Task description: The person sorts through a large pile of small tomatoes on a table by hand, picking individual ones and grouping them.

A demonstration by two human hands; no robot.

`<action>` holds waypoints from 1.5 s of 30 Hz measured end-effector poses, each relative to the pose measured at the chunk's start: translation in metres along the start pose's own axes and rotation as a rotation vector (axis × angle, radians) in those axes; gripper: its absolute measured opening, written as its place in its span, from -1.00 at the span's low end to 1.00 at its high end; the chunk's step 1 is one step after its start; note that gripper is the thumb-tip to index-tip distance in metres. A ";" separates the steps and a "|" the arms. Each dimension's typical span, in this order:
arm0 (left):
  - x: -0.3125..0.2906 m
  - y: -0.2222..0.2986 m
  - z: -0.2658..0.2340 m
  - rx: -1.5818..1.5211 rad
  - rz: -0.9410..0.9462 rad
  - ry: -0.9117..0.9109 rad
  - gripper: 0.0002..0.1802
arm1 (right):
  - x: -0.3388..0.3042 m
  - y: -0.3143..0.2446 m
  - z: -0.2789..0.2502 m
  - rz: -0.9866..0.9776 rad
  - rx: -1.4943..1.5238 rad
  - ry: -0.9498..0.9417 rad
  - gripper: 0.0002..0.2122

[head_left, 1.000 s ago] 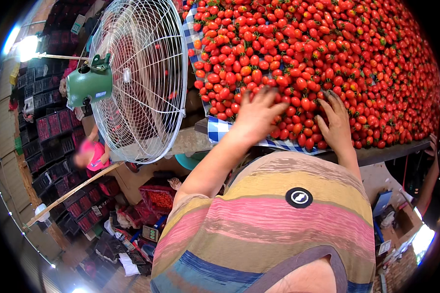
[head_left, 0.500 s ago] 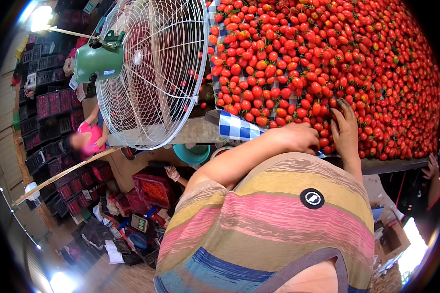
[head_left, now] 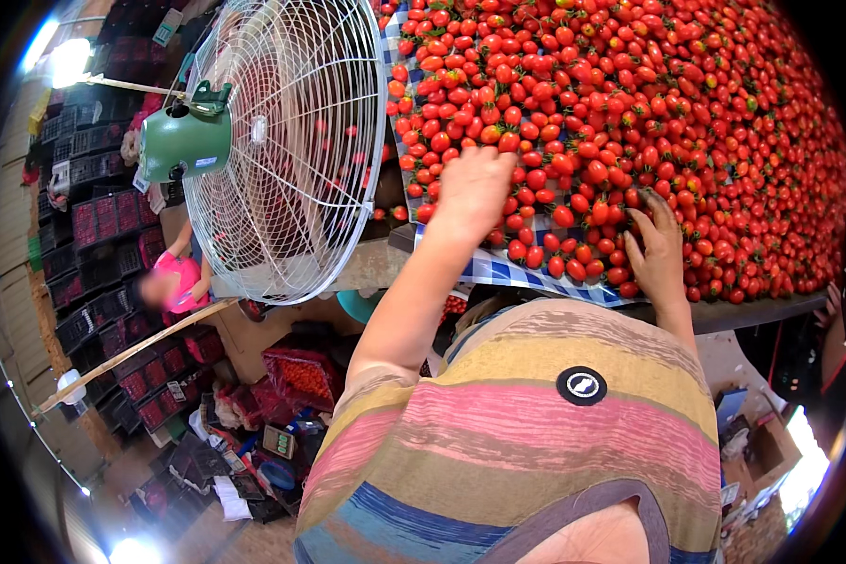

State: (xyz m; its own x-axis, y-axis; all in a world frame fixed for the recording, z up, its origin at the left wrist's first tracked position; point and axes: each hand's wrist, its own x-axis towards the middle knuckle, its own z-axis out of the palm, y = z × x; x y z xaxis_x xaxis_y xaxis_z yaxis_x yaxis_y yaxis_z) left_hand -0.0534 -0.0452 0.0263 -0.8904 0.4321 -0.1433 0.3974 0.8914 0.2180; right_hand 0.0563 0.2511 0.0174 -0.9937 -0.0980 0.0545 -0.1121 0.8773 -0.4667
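Resting at the left part of the spread of cherry tomatoes [head_left: 562, 216], the left hand [head_left: 477, 188] has its back turned up and its fingers bent under; whether they pinch a fruit or merely press together cannot be told. The right hand [head_left: 658, 252] lies nearer the person's body, its thumb standing apart from its bent, loosely spread fingers, which touch the fruit with no tomato visibly clasped.

Between the two hands the tomatoes thin out, and patches of a blue-and-white checked cloth [head_left: 508, 270] show through; to the right they lie crowded together. The step in hand looks like picking over the loose fruit by touch. A next move would probably call for light fingertips, parting neighbours without bruising the skins or pushing any over the near edge of the table [head_left: 761, 314].

Left of the table stands a large fan [head_left: 258, 130] with a green motor housing. Farther off are a co-worker in pink [head_left: 174, 282], stacked crates [head_left: 113, 221] and a teal basin [head_left: 355, 305], partly hidden.
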 end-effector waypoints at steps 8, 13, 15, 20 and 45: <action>-0.012 -0.013 0.011 -0.099 0.140 -0.097 -0.71 | -0.003 -0.001 -0.005 0.055 0.049 -0.003 -0.68; -0.018 -0.012 0.014 0.016 0.159 -0.072 -0.79 | -0.001 -0.006 -0.006 0.035 0.041 0.035 -0.68; -0.010 -0.015 0.011 -0.105 0.037 -0.068 -0.82 | -0.006 -0.012 -0.011 0.049 0.170 0.080 -0.70; 0.006 0.050 -0.030 -0.796 0.308 -0.038 -0.58 | 0.005 -0.037 -0.010 0.668 1.523 -0.069 -0.59; -0.016 0.041 0.007 -0.306 0.298 0.149 -0.68 | 0.012 0.009 0.020 0.879 2.087 -0.032 -0.72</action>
State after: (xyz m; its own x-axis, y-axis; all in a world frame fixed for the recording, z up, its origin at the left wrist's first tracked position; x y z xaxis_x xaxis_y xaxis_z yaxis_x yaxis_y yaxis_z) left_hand -0.0213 -0.0150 0.0307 -0.7781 0.6194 0.1048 0.5774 0.6394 0.5077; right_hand 0.0435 0.2484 -0.0041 -0.7802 -0.1114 -0.6155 0.3877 -0.8583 -0.3361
